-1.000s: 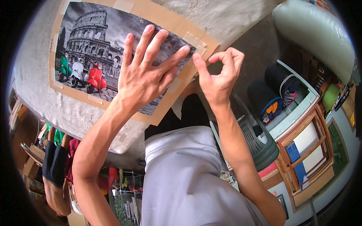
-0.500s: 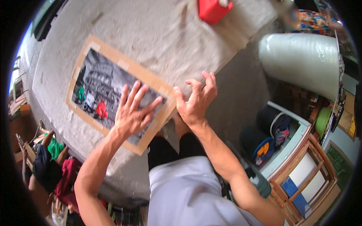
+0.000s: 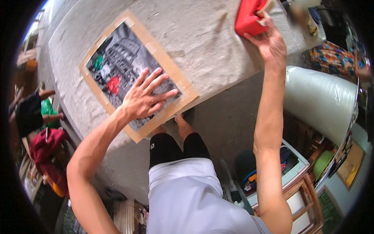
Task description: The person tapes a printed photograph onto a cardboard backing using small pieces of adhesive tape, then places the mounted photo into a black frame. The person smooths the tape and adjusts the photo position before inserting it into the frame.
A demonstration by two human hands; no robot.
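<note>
My left hand [image 3: 144,95] lies flat with its fingers spread on a black-and-white picture [image 3: 130,52] of an arched building, which has green, white and red patches. Brown cardboard-coloured border [image 3: 90,80] surrounds the picture, with pieces of clear tape along its edges. At the table's far right, my right hand [image 3: 270,43] grips the near side of a red tape dispenser [image 3: 249,19], thumb and fingers bent against it. A tan roll shows at the dispenser's top, partly cut off by the view's edge.
Creased pale cloth covers the table [image 3: 194,35], whose near edge runs slantwise before me. To the right stand a big roll of translucent wrap [image 3: 321,101], a green bowl [image 3: 323,163] and wooden frames [image 3: 302,210]. Another person [image 3: 29,115] is at the left.
My right hand has left the picture's right corner, reached far right and taken hold of the red tape dispenser. My left hand stays on the picture. The whole view has shifted.
</note>
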